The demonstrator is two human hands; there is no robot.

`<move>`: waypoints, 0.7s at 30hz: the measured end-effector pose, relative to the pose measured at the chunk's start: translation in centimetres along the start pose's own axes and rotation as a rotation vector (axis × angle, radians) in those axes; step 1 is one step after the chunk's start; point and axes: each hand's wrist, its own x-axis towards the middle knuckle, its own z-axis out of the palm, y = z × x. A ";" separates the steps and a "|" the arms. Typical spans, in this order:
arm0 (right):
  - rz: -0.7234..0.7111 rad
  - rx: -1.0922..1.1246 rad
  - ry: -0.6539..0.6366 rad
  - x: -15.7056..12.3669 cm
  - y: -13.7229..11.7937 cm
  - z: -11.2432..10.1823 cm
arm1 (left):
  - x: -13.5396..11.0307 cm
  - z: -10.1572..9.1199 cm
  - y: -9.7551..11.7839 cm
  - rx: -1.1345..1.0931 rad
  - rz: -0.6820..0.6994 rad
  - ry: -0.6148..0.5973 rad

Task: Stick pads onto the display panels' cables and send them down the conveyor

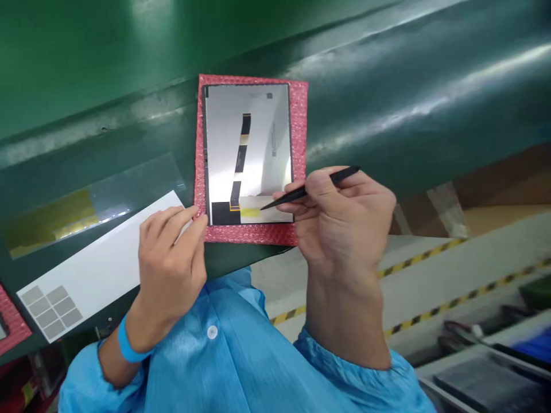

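A display panel (224, 137) lies back side up on a pink bubble-wrap sheet (299, 123). A dark flex cable (241, 158) runs along its silvery back, down to a black strip (221, 213) at the lower edge. My right hand (344, 212) is closed around black tweezers (297, 194). Their pointed tip is at a small yellow strip (250, 212) on the panel's lower edge; I cannot tell whether it touches. My left hand (174, 258) has its fingers stretched loosely to the panel's lower left corner, fingertips at the bubble wrap's edge.
Left of the panel lie a white sheet with grey squares (107, 261) and a clear film with yellow pieces (73, 212), both on the green table mat (365, 115). Another pink wrap (12, 318) shows at the far left. Yellow-black floor tape (424, 258) runs below right.
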 end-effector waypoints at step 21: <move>0.060 -0.202 0.039 -0.2 -1.8 2.7 | 2.1 3.0 1.2 0.002 -0.004 -0.091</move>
